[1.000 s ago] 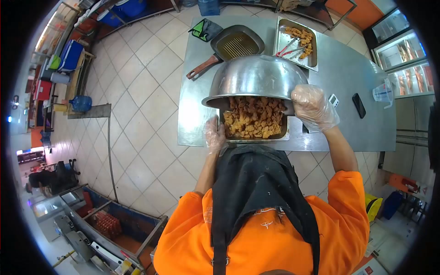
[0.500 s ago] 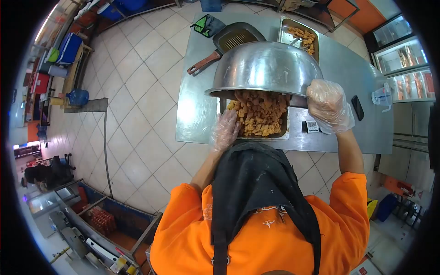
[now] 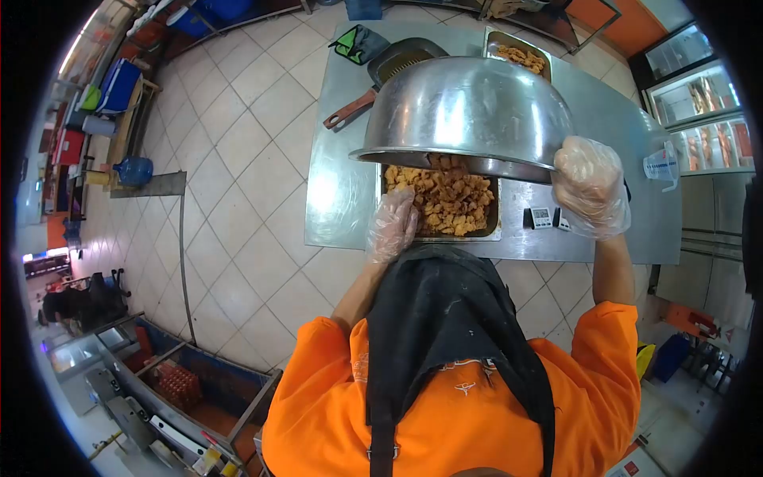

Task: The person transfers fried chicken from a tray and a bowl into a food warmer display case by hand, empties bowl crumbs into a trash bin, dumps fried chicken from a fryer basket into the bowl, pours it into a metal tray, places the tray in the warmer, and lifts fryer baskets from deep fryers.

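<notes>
A large steel mixing bowl (image 3: pixel 469 107) hangs tipped above the table, its mouth facing down toward me. My right hand (image 3: pixel 590 188), in a clear plastic glove, is closed on the bowl's right rim. Pieces of brown fried chicken (image 3: pixel 449 197) lie heaped in a rectangular metal tray (image 3: pixel 494 230) under the bowl, and a few show at the bowl's lip. My left hand (image 3: pixel 393 225), gloved as well, is closed around the tray's left edge, with its fingertips against the chicken.
Behind the bowl are a square grill pan (image 3: pixel 397 62) with a wooden handle, a black and green cloth (image 3: pixel 359 45) and a second tray of fried pieces (image 3: pixel 520 57). Small timers (image 3: pixel 540 218) stand right of the near tray. A white plastic container (image 3: pixel 660 167) is near the table's right end.
The bowl has risen and tilted further, its right side shifting right with my right hand. More chicken shows in the tray. My left hand has curled in at the tray's edge.
</notes>
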Demonstrator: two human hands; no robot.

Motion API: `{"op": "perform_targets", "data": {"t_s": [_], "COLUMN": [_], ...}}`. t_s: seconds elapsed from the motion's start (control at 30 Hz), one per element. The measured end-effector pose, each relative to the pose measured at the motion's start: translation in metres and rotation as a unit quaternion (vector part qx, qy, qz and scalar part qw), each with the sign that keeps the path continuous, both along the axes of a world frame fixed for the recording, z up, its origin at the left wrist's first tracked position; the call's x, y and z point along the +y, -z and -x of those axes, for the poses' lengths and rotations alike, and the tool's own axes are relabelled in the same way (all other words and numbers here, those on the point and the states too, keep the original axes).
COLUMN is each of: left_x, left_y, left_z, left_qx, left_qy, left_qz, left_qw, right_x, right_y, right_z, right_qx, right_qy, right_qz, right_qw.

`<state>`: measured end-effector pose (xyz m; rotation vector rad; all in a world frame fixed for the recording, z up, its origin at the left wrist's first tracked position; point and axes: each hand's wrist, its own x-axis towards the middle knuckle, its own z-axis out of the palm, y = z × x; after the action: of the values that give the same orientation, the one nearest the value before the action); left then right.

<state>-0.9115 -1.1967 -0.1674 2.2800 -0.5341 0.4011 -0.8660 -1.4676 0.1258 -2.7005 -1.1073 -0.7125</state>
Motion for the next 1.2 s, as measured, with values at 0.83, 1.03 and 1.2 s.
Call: {"op": "perform_targets", "data": {"t_s": [0.83,1.03,1.2], "left_x": [-0.051,-0.072,-0.068], "left_y": [0.007,0.080,-0.019], "left_z": [-0.081,-0.094,-0.055], "left_qx": [-0.112,-0.367,0.080], "left_qy": [-0.051,-0.094,0.184], "left_qz": [-0.244,-0.216,-0.205], "left_qw": [0.962,0.900,0.958], "right_x": [0.027,0.024,0.016], "right_y": [0.014,0.003,0.001], "right_z": [0.013,0.018,0.016], "right_qx": [-0.010,-0.002,-0.001], "right_qy": [-0.063,-0.051,-0.033], "right_qz": [-0.030,0.003,-0.010], "right_qw": [0.998,0.999,0.999]}}
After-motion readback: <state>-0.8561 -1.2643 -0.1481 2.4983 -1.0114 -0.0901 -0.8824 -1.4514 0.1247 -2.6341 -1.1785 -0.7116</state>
